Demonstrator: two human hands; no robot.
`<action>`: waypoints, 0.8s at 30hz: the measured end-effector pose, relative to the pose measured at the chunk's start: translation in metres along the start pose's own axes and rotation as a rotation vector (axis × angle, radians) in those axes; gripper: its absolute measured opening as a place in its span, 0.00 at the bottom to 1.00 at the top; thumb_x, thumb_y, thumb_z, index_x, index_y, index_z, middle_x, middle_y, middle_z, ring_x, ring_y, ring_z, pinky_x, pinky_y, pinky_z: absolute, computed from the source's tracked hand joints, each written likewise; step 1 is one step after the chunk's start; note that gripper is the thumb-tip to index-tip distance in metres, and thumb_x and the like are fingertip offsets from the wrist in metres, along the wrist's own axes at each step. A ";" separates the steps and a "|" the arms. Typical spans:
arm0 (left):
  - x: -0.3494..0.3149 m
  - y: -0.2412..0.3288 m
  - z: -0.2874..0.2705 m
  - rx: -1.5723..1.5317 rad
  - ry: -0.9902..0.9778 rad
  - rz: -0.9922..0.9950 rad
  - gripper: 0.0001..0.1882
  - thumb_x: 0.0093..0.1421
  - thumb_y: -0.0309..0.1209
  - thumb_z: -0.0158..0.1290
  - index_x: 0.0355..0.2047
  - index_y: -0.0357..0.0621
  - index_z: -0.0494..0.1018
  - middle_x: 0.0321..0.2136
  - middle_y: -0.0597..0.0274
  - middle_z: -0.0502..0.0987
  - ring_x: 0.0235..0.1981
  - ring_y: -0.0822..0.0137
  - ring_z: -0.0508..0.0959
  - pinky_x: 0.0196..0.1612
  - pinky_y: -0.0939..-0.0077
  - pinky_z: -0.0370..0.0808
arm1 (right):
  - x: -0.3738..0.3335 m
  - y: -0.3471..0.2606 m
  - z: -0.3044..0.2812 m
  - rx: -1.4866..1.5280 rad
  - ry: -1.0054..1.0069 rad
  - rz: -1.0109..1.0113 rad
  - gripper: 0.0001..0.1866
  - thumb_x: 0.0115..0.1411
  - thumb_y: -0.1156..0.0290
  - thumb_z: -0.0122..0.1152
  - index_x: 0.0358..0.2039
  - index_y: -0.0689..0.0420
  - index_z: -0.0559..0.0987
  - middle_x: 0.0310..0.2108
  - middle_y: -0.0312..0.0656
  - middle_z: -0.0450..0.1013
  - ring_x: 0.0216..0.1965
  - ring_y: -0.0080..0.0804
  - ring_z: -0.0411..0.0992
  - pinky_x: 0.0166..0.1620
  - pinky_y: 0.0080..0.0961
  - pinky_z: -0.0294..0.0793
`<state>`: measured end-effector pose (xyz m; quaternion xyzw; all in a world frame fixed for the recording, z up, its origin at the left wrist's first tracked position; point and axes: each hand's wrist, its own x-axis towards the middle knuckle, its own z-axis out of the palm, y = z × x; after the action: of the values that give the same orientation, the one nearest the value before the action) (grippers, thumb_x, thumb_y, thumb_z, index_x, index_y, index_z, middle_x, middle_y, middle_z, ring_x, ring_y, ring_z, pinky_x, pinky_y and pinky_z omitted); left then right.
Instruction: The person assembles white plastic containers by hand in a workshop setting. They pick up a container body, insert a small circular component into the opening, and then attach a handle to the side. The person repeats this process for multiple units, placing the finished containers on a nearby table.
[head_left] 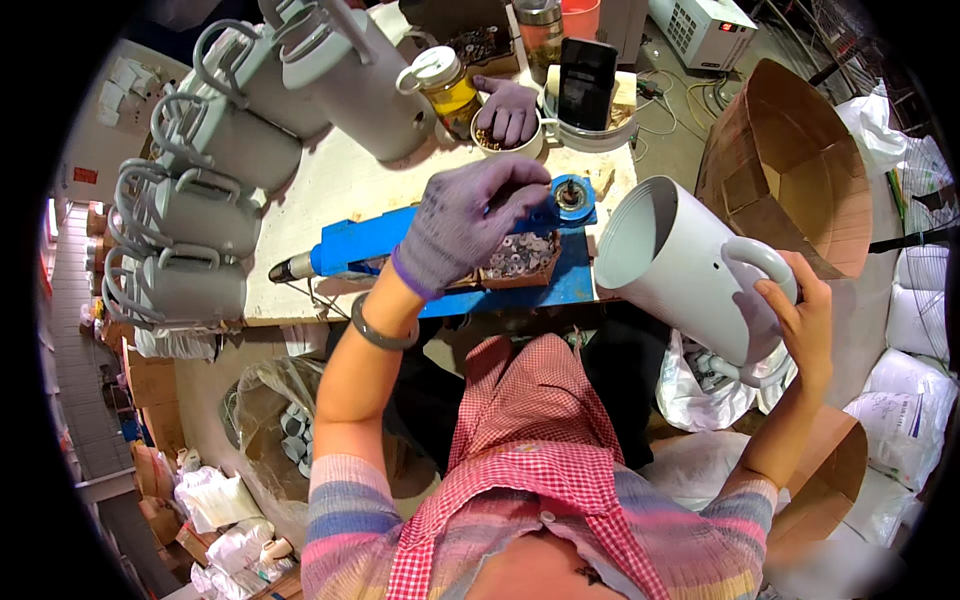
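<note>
My right hand [806,312], bare, grips the side handle of a grey plastic jug [690,270]. The jug is tilted, its open mouth facing up and left, with a small dark hole in its wall. A second handle shows at its lower end. My left hand [465,220] wears a grey-purple glove. Its thumb and fingers are pinched together beside the round metal head of a blue bench tool [572,197]; anything between the fingertips is too small to make out. Below that hand sits a small box of metal washers [520,258].
Several grey jugs [205,210] line the table's left side. Behind the tool stand a bowl with a spare glove [507,110] on it, a yellow bottle [445,90] and a phone [586,85]. At right is a cardboard box [735,150]; bags of grey parts [700,385] lie below.
</note>
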<state>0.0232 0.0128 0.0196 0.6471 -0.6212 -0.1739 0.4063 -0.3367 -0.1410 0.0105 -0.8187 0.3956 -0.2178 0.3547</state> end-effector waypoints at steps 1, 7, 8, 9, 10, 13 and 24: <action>0.011 -0.002 -0.001 0.115 -0.010 0.116 0.08 0.61 0.25 0.56 0.41 0.38 0.77 0.32 0.57 0.81 0.32 0.68 0.81 0.37 0.75 0.77 | 0.001 -0.001 0.000 0.009 0.005 -0.019 0.16 0.56 0.70 0.68 0.42 0.63 0.77 0.29 0.39 0.76 0.30 0.22 0.70 0.36 0.20 0.70; 0.032 -0.003 -0.001 0.305 -0.169 0.229 0.07 0.60 0.25 0.55 0.39 0.40 0.75 0.34 0.52 0.79 0.35 0.54 0.80 0.39 0.68 0.77 | 0.005 0.001 -0.004 0.053 0.034 -0.061 0.16 0.54 0.69 0.69 0.40 0.63 0.77 0.28 0.41 0.76 0.28 0.25 0.71 0.34 0.21 0.70; 0.033 -0.002 -0.001 0.308 -0.171 0.241 0.07 0.60 0.25 0.55 0.40 0.40 0.75 0.34 0.52 0.79 0.35 0.53 0.80 0.39 0.68 0.77 | 0.005 0.002 -0.004 0.057 0.030 -0.056 0.16 0.54 0.68 0.69 0.40 0.63 0.77 0.27 0.41 0.76 0.28 0.25 0.72 0.34 0.21 0.70; 0.032 -0.001 -0.001 0.313 -0.170 0.249 0.08 0.60 0.25 0.55 0.40 0.41 0.75 0.34 0.52 0.79 0.35 0.53 0.80 0.39 0.68 0.77 | 0.005 0.003 -0.004 0.060 0.022 -0.054 0.17 0.54 0.68 0.69 0.40 0.63 0.77 0.27 0.41 0.76 0.28 0.25 0.72 0.34 0.22 0.71; 0.032 0.000 -0.002 0.316 -0.176 0.241 0.08 0.60 0.26 0.55 0.40 0.41 0.75 0.34 0.52 0.79 0.35 0.53 0.80 0.39 0.68 0.77 | 0.005 0.003 -0.004 0.059 0.020 -0.053 0.17 0.54 0.68 0.69 0.40 0.63 0.77 0.27 0.42 0.77 0.28 0.26 0.73 0.34 0.22 0.71; 0.032 0.002 -0.002 0.346 -0.182 0.238 0.08 0.60 0.26 0.56 0.40 0.42 0.75 0.34 0.52 0.79 0.35 0.52 0.80 0.39 0.67 0.77 | 0.003 0.007 -0.004 0.056 0.015 -0.062 0.17 0.53 0.67 0.69 0.40 0.63 0.77 0.27 0.43 0.77 0.27 0.26 0.74 0.33 0.23 0.72; 0.043 0.038 0.001 1.041 -0.448 0.435 0.07 0.57 0.29 0.53 0.36 0.45 0.73 0.33 0.61 0.76 0.37 0.62 0.80 0.35 0.71 0.79 | 0.008 -0.003 -0.002 0.030 -0.020 -0.098 0.17 0.54 0.65 0.69 0.40 0.62 0.78 0.26 0.44 0.77 0.27 0.29 0.75 0.34 0.24 0.73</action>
<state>0.0049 -0.0245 0.0596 0.5669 -0.8130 0.1078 -0.0781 -0.3315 -0.1473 0.0144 -0.8337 0.3484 -0.2327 0.3597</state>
